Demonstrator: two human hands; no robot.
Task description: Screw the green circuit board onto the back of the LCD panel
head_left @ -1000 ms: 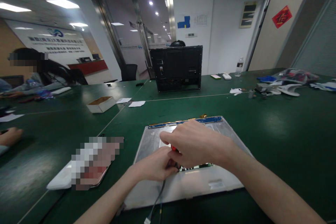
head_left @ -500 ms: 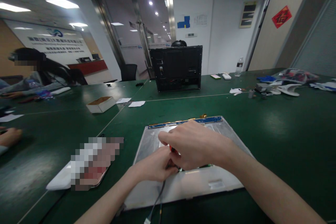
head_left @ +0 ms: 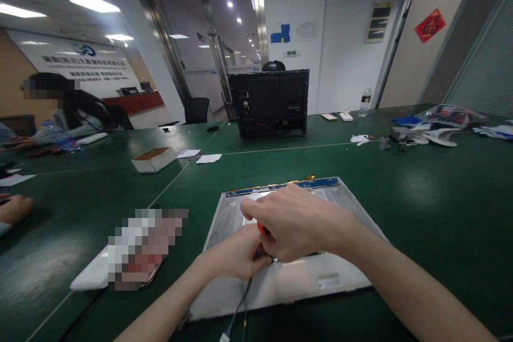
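A flat display panel [head_left: 280, 291], silvery white with a blue circuit strip [head_left: 324, 183] along its far edge, lies on the green table in front of me. My right hand [head_left: 296, 222] is closed over its middle around a screwdriver [head_left: 262, 228], of which only a bit of orange-red and black handle shows. Just below it, my left hand [head_left: 240, 251] pinches close to the panel; what its fingers hold is hidden. Part of a green circuit board peeks out under my right hand. From beneath my left hand a dark cable [head_left: 240, 307] with a white plug runs over the near edge.
Left of the panel lie a blurred-out phone-like item [head_left: 148, 256] and a white object under it. A white open box [head_left: 154, 161] and papers [head_left: 208, 158] stand farther back. Beyond is a black monitor-like casing [head_left: 270, 104]. A co-worker's hand [head_left: 16, 207] rests at the left edge.
The orange-red part of the screwdriver has turned slightly in my right hand and shows more. Both hands stay in place. The person at the far left has shifted a little.
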